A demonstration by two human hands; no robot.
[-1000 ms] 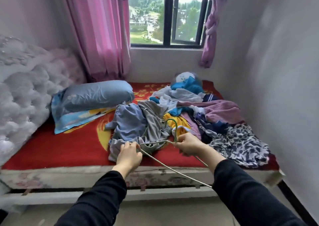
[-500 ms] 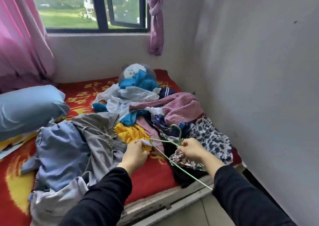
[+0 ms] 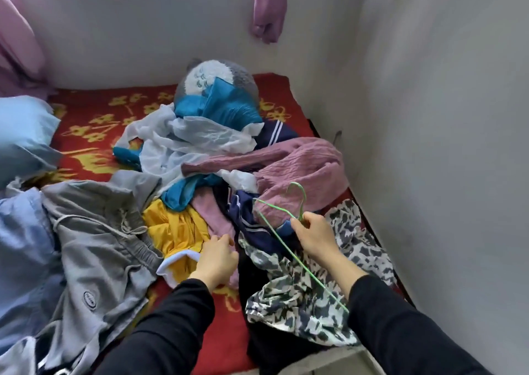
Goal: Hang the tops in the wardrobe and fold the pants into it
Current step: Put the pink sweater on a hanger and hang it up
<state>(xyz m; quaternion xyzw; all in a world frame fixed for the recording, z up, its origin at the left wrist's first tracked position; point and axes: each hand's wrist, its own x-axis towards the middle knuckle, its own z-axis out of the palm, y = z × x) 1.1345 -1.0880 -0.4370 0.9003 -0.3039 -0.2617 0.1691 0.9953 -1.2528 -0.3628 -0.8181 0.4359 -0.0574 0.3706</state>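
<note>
Right hand (image 3: 313,236) grips the green hanger (image 3: 315,276) just below its hook. Left hand (image 3: 217,257) rests curled on the yellow top (image 3: 174,231), but its grip is unclear.

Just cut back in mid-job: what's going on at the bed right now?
A person in black sleeves leans over a heap of clothes on the bed. The right hand grips a green wire hanger just below its hook, with nothing on it yet. The left hand reaches to the yellow top at the pile's near edge; whether it has a grip is unclear. The grey pants lie unfolded to the left.
</note>
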